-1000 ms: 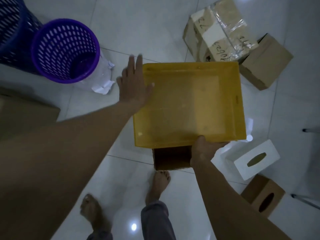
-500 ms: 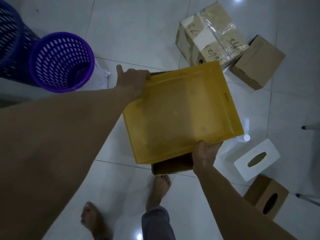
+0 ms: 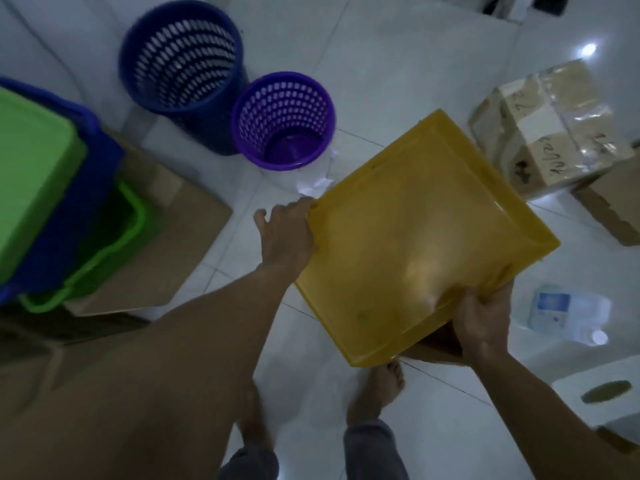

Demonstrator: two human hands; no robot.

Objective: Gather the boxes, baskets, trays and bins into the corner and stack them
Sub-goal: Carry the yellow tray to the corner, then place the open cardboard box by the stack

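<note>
Yellow tray is off the floor and held askew between both hands, right of the purple basket and not yet at the corner pile.

Left hand grips the tray's left corner, fingers curled under the rim. Right hand grips the near edge, fingers wrapped over the rim. A brown cardboard box shows under the tray by the right hand (can't tell if it's carried along or sitting on the floor).

Risks as I read them:
- Both grips sit on the near and left sides and the far-right corner has no support. A quick swing could twist the tray out of the left hand's corner hold.
- The tray hides the floor ahead. Crumpled paper lies just beside the purple basket and a plastic packet lies to the right. Bare feet on glossy tile means a slip risk.
- Moving left, the leading corner could clip the purple basket, which looks light, and knock it into the dark blue basket that it touches.
- The green bin and blue bin sit offset on a flat cardboard box. A wide tray on top could shift or topple that stack.
- If the brown box is only pinched along, it could drop near the right foot.
</note>
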